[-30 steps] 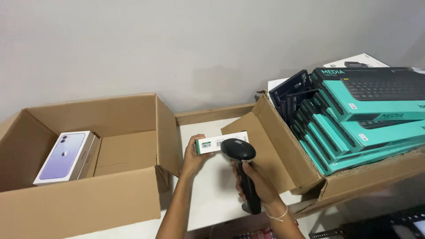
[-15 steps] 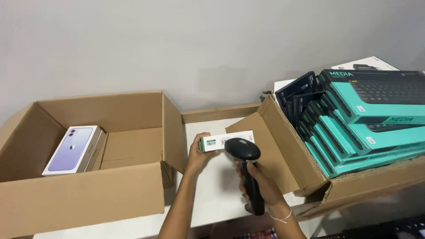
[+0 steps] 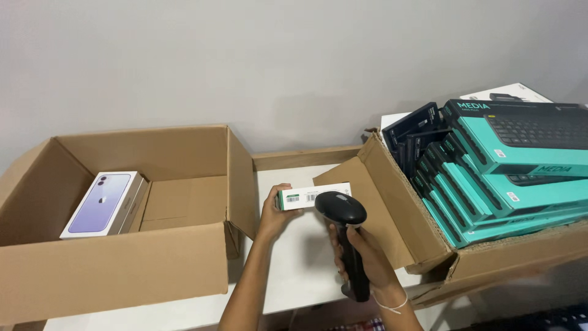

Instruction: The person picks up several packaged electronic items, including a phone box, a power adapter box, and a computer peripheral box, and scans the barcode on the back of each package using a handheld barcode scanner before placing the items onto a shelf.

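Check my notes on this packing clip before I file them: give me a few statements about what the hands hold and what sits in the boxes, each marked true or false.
1. The left hand holds a small white box by its end. True.
2. The right hand grips a pair of scissors. False: it grips a black handheld scanner, whose head is close to the small white box.
3. The cardboard box on the left holds a purple-fronted phone box. True.
4. The cardboard box on the right is empty. False: it is packed with teal keyboard boxes.
5. The boxes stand on a white table. True.
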